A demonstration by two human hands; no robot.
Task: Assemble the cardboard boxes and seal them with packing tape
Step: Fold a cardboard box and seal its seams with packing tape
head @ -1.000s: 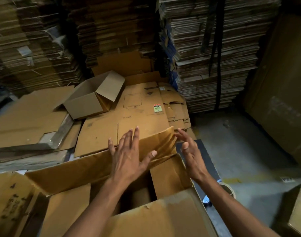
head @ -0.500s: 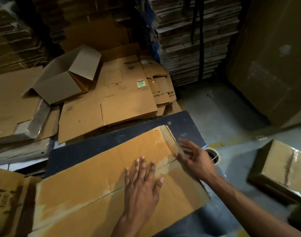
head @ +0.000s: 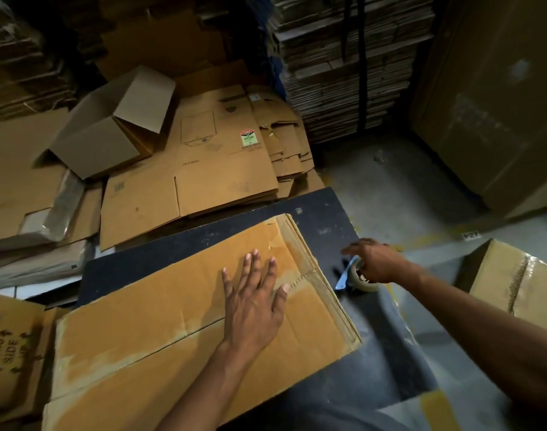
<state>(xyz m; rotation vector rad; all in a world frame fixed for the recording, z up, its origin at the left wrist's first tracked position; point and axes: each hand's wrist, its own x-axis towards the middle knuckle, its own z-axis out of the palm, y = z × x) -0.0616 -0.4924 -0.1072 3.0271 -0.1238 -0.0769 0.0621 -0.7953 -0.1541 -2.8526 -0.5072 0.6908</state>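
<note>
Cardboard box (head: 179, 325) lay with its flaps closed on the dark worktop (head: 322, 219), the left hand (head: 253, 306) pressing it with straight, spread fingers. Just right of the box, the right hand (head: 378, 262) gripped the tape dispenser (head: 354, 276), fingers curled round it.

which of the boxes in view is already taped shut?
The box on the floor at far right, beside the right hand: glossy tape runs along its top seam. The box under the left hand shows a bare seam; the grey box at upper left lies open.
</note>
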